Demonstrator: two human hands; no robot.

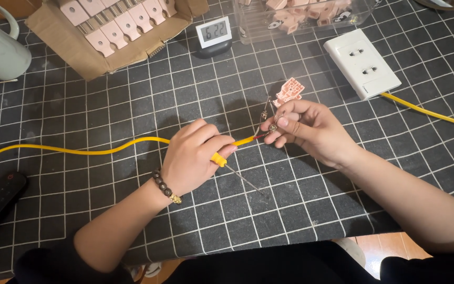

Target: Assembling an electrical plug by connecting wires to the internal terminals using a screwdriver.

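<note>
Both hands closed: left hand [193,158] grips screwdriver [227,165], right hand [306,129] wire [106,150].

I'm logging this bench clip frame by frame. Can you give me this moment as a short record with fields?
left hand: grips yellow-handled screwdriver and yellow cable
right hand: pinches metal terminals at the cable's stripped end
pink plug insert: by the right fingertips
surface: black grid mat
nearby: white socket, cardboard box of pink parts, digital timer
</note>
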